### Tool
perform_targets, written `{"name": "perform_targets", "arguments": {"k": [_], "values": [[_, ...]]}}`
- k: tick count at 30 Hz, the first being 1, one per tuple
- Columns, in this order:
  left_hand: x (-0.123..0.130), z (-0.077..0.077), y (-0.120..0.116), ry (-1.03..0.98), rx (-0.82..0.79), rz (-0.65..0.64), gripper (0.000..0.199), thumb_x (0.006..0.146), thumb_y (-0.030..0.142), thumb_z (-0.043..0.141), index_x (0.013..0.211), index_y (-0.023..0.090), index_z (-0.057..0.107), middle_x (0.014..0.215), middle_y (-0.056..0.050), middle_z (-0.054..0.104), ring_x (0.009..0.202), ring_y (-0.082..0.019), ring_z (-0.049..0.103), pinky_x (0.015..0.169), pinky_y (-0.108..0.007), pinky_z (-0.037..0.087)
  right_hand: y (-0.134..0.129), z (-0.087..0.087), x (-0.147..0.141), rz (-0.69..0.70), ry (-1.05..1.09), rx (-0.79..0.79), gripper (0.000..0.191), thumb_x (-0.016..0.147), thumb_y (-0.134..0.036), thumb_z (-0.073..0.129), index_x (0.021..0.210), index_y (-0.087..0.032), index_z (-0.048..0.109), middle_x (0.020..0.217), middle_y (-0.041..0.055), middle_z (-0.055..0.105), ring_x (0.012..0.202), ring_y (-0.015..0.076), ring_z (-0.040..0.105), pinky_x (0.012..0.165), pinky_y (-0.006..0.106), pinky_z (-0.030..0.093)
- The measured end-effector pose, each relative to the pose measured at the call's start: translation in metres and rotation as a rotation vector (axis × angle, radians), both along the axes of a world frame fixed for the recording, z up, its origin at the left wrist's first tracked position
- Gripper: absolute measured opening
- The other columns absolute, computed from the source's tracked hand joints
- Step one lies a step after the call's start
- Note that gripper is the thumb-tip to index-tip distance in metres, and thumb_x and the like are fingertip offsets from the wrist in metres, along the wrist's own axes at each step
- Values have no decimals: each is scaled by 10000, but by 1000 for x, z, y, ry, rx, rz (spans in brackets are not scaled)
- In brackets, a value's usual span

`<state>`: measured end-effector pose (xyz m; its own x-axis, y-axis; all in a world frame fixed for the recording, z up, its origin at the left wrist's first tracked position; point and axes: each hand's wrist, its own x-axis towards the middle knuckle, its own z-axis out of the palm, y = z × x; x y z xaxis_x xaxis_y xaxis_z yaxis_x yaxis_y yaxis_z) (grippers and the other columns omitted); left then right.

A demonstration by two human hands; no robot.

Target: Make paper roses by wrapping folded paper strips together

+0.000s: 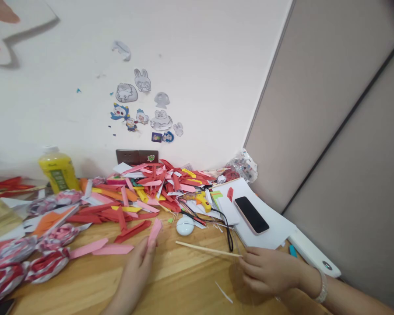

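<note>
My left hand [142,259] pinches a folded pink paper strip [155,231], which points up from between the thumb and fingers. To the right, my right hand [265,269] has its fingers closed round the end of a thin wooden stick [206,249]. The stick reaches leftward over the wooden table [180,284], and its far tip is apart from the pink strip. Two more pink strips [113,249] lie just left of my left hand. A white rounded case [185,225] sits between the hands, a little farther back.
Behind my hands spreads a heap of red, pink and yellow folded paper [164,179]. A yellow glue gun [202,200] with a black cord, a phone [251,214] on white sheets and a yellow drink bottle [58,170] stand about. Braided bundles [49,264] lie left.
</note>
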<state>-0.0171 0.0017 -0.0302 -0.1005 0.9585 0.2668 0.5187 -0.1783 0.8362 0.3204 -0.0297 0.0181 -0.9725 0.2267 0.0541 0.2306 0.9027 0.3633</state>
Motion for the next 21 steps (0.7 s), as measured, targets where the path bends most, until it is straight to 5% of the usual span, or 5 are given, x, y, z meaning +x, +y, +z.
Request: {"name": "perform_targets", "arguments": {"k": [5,11,16,21], "values": [[-2,-4,2,-14,1,-2,442,811,595,338,687,216,528,662,-21,636,692,-235,602,653,-299,487,-28,1,-14,-105,295,-61,179,862,-159,405,959,-135,553,802,92,670,710,183,590,725,323,493],[-2,-6,2,-22,-12,-19,433,806,603,350,704,217,516,670,-18,618,712,-231,592,658,-288,478,-52,23,-34,-51,198,60,288,825,-7,402,1014,-147,568,828,60,708,788,160,618,857,249,483],[2,1,-2,-20,-6,-41,453,791,626,352,654,218,495,621,-3,579,637,-217,555,586,-284,457,-39,21,-37,-41,110,209,196,846,-77,413,846,-177,582,606,20,596,588,174,528,793,365,453],[5,3,-4,-22,-5,-55,448,789,616,351,584,229,443,550,22,484,571,-202,500,512,-271,411,-10,16,-20,-268,139,229,191,844,-67,374,828,-159,540,643,48,550,585,180,479,657,362,378]]}}
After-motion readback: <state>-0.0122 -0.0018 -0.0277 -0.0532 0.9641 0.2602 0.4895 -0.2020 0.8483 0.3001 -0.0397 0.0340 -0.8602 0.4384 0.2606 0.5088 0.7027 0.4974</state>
